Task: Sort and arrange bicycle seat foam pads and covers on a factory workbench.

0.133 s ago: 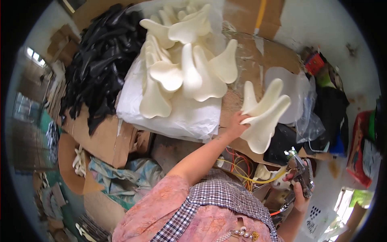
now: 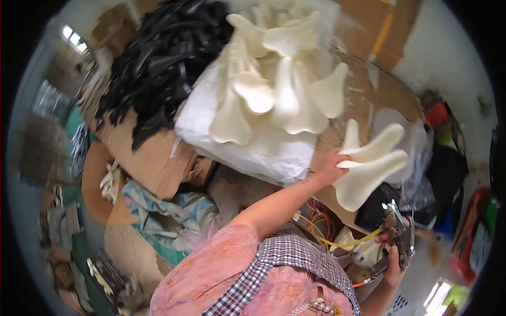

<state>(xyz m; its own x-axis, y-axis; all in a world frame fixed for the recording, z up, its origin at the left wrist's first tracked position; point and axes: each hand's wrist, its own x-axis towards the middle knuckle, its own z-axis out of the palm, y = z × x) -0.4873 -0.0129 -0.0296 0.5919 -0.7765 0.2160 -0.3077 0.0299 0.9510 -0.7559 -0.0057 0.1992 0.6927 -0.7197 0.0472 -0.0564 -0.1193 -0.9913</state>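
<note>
My left hand [image 2: 333, 166] is closed on the near edge of cream saddle-shaped foam pads [image 2: 361, 190], a few of them overlapping with their narrow ends pointing up and away. The palm and some fingers are hidden behind them. At the lower right, my right hand [image 2: 393, 266] is wrapped round a metal air staple gun [image 2: 401, 234], with an orange hose near its handle. Beyond my left hand, a heap of similar cream saddle pads [image 2: 300, 108] lies on a white-wrapped block [image 2: 253, 158].
Black, shiny, limp pieces [image 2: 158, 58] are heaped at the far left on cardboard [image 2: 142, 158]. A blue-green woven sack [image 2: 168, 210] lies nearer. Yellow hoses [image 2: 358, 240] hang beside my body. Clear plastic bags [image 2: 421, 163] and a red object [image 2: 466, 242] are at the right.
The whole view has turned, so the bench and heaps sit farther right in the picture. Both hands keep their holds on the pads and the staple gun.
</note>
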